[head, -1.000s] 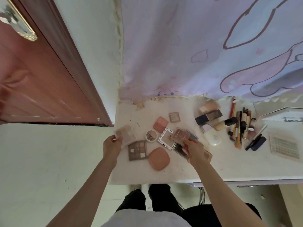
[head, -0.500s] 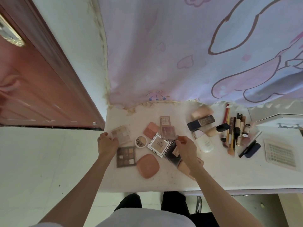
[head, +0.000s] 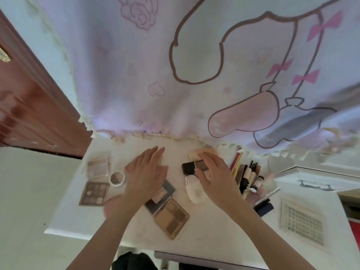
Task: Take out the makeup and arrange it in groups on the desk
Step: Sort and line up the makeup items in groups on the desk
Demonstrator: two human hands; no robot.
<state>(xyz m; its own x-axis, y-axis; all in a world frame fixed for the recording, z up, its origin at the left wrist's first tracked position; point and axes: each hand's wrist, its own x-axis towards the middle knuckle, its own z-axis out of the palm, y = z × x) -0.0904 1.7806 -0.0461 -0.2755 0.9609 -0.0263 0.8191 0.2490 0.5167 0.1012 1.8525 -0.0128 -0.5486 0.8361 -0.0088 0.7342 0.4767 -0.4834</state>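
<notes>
Makeup all out on white desk [head: 214, 236]. Flat palettes grouped left: brown multi-pan eyeshadow palette [head: 94, 193], pale beige palette [head: 97, 167], tan four-pan palette [head: 172, 218] near centre. White squeeze bottle [head: 194, 189] and black-capped foundation bottle [head: 195, 167] centre-far; pencils and brushes cluster [head: 248, 176] right. My left hand [head: 146, 176] over palettes, fingers straight, holding nothing. My right hand [head: 216, 178] spread over bottles, nothing gripped. Judgement: grouping largely done; final tidying left.
</notes>
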